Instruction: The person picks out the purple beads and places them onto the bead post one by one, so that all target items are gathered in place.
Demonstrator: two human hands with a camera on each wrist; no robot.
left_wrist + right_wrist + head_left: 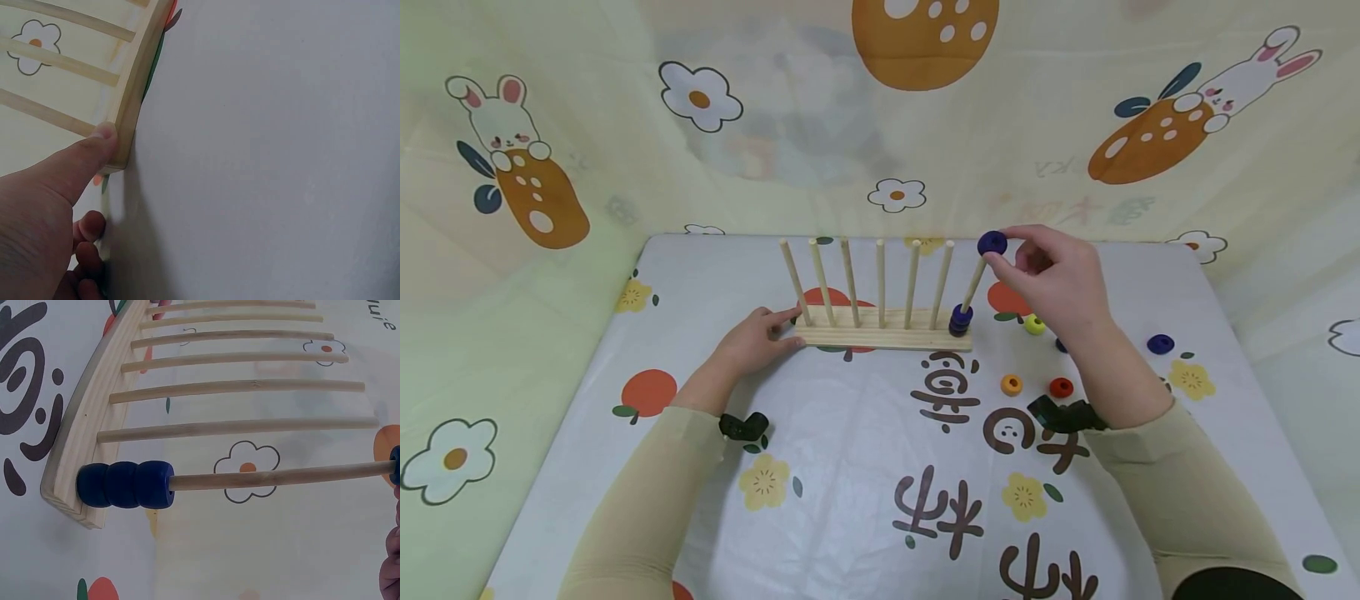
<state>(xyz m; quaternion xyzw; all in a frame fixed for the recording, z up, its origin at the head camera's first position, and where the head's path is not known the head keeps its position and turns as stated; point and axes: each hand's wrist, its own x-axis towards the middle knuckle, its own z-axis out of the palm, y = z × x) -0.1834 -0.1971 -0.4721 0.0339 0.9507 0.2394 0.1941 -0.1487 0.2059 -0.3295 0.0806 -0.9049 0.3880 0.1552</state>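
Observation:
A wooden peg stand (880, 337) with a row of several upright pegs sits on the table. My left hand (752, 342) holds its left end, the thumb (94, 150) lying on the base beside the end peg. At the tip of the rightmost peg (281, 479), my right hand (1056, 271) pinches a blue bead (992, 242) between thumb and fingers. Three blue beads (125, 485) are stacked at the foot of that same peg. Only an edge of the pinched bead and some fingertips (390, 569) show in the right wrist view.
Loose beads lie right of the stand: yellow-green (1034, 324), orange (1011, 384), red (1061, 387) and blue (1161, 344). Another dark blue bead (1061, 345) is partly hidden by the right forearm. A patterned cloth (835, 517) covers the table; a printed curtain (805, 167) hangs behind.

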